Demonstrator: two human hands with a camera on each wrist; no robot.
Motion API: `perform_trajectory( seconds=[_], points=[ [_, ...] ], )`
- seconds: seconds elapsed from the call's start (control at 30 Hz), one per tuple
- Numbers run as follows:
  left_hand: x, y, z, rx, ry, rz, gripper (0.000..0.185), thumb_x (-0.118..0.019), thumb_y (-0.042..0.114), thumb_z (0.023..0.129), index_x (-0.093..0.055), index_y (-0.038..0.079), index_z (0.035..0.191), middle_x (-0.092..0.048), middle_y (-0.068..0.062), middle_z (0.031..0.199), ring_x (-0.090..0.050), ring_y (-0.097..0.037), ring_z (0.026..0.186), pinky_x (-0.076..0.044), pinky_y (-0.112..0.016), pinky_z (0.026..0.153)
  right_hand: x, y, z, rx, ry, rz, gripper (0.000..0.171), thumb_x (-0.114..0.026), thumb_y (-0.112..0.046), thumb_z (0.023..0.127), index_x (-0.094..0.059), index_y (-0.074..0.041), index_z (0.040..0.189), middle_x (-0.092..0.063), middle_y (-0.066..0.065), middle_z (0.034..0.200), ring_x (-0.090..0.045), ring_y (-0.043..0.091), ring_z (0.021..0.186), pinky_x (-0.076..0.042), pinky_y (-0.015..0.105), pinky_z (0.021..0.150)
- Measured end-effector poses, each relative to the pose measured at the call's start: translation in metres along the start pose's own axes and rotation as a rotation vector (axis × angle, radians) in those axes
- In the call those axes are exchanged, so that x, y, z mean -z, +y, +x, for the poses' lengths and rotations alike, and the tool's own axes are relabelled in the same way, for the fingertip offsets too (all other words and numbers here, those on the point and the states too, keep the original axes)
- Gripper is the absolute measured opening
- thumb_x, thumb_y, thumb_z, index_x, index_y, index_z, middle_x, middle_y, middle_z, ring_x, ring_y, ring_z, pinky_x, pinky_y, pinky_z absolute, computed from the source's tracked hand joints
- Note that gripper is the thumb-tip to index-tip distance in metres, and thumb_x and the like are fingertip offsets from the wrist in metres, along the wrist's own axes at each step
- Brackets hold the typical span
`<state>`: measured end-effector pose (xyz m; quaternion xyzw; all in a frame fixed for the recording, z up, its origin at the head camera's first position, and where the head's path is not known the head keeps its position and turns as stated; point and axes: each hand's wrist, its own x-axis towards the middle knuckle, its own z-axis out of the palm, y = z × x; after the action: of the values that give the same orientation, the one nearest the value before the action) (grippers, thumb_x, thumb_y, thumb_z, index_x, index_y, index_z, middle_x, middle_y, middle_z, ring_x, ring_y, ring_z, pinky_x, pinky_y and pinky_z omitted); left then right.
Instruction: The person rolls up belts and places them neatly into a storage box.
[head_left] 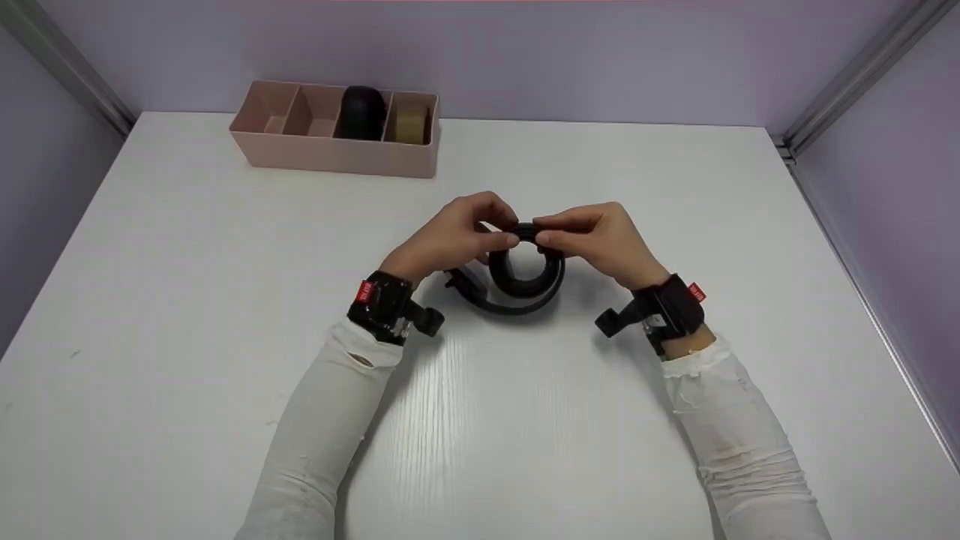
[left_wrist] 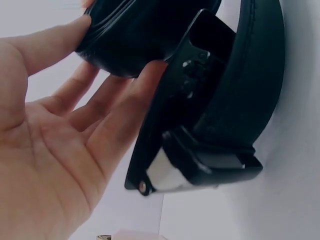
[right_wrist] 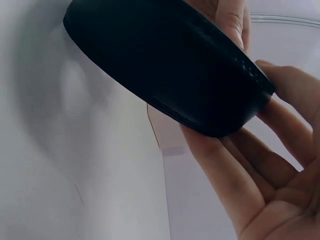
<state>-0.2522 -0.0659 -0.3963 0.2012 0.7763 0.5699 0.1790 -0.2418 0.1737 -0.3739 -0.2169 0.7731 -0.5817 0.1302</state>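
A black belt point(head_left: 525, 281) lies partly coiled at the middle of the white table point(head_left: 187, 300), its buckle point(head_left: 459, 283) trailing to the left. My left hand point(head_left: 457, 232) and right hand point(head_left: 600, 236) meet over the top of the coil and both pinch it there between thumb and fingers. In the left wrist view the coil point(left_wrist: 130, 35) sits against my fingertips point(left_wrist: 75, 30), with the black buckle point(left_wrist: 195, 145) just below. The right wrist view shows the coiled belt point(right_wrist: 170, 70) held edge-on between my fingers point(right_wrist: 220, 165).
A pink divided box point(head_left: 334, 131) stands at the back left of the table. It holds a black roll point(head_left: 362, 112) in one compartment and a tan roll point(head_left: 411, 124) in the compartment to its right. Purple walls enclose the table.
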Motion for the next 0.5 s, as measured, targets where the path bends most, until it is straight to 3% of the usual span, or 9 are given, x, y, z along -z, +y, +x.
perform_trajectory(
  seconds=[0.13, 0.33, 0.5],
  points=[
    [-0.001, 0.001, 0.001, -0.024, 0.054, -0.034, 0.025, -0.068, 0.023, 0.089, -0.058, 0.013, 0.11, -0.062, -0.003, 0.112, -0.065, -0.018, 0.091, -0.055, -0.04, 0.075, -0.001, 0.001, 0.001, 0.027, 0.059, 0.06, 0.033, -0.073, -0.014, 0.085, -0.067, 0.002, 0.113, -0.071, 0.013, 0.103, -0.069, 0.02, 0.089, -0.055, 0.03, 0.077],
    [-0.001, 0.01, -0.001, -0.003, 0.15, -0.12, 0.028, -0.065, 0.017, 0.091, -0.054, 0.006, 0.115, -0.059, -0.008, 0.114, -0.065, -0.021, 0.094, -0.055, -0.037, 0.075, 0.001, 0.003, 0.002, 0.06, 0.126, 0.149, 0.032, -0.072, -0.011, 0.085, -0.066, 0.003, 0.114, -0.069, 0.015, 0.107, -0.069, 0.023, 0.088, -0.055, 0.034, 0.078],
    [-0.002, 0.023, -0.008, 0.027, 0.143, -0.153, 0.029, -0.062, 0.011, 0.093, -0.05, 0.0, 0.117, -0.057, -0.013, 0.117, -0.064, -0.028, 0.099, -0.055, -0.039, 0.077, 0.002, 0.004, 0.002, 0.066, 0.147, 0.156, 0.031, -0.072, -0.01, 0.084, -0.067, 0.003, 0.112, -0.069, 0.015, 0.105, -0.069, 0.023, 0.086, -0.055, 0.035, 0.076]
  ],
)
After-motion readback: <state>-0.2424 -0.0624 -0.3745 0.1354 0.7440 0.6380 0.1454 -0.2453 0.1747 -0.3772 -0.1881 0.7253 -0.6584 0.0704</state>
